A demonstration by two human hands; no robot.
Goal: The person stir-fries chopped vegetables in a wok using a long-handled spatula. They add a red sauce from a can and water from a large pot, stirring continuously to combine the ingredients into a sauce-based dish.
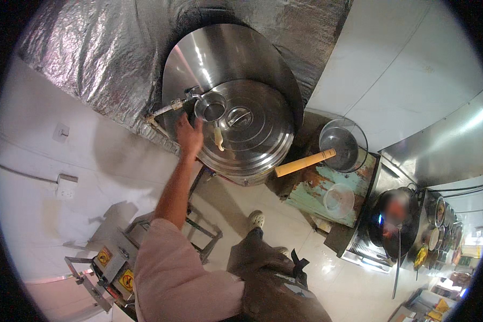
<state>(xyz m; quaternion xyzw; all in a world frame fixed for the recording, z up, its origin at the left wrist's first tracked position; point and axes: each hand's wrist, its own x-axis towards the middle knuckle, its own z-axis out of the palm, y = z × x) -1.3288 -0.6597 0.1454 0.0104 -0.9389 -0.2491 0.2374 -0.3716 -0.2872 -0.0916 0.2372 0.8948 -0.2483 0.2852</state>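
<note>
My left hand (190,135) reaches over the left edge of a large round stainless-steel pot, fingers apart, close beside a small metal saucepan (210,106). I cannot tell whether the fingertips touch the saucepan. It rests on the pot's lid (261,120), under a metal tap (193,94), and its pale handle (218,139) points towards me. The lid's round recessed grip (239,117) lies just right of the saucepan. Behind the lid stands a big round steel sheet or cover (233,52). My right hand is out of view.
Right of the pot, a worn green table (306,197) bears a clear round container (339,201) and a larger deep vessel (340,147) with a yellow bamboo-like stick (306,162) across its rim. Further right, a wok (408,237) sits on a lit stove. A metal-framed machine (116,265) stands lower left.
</note>
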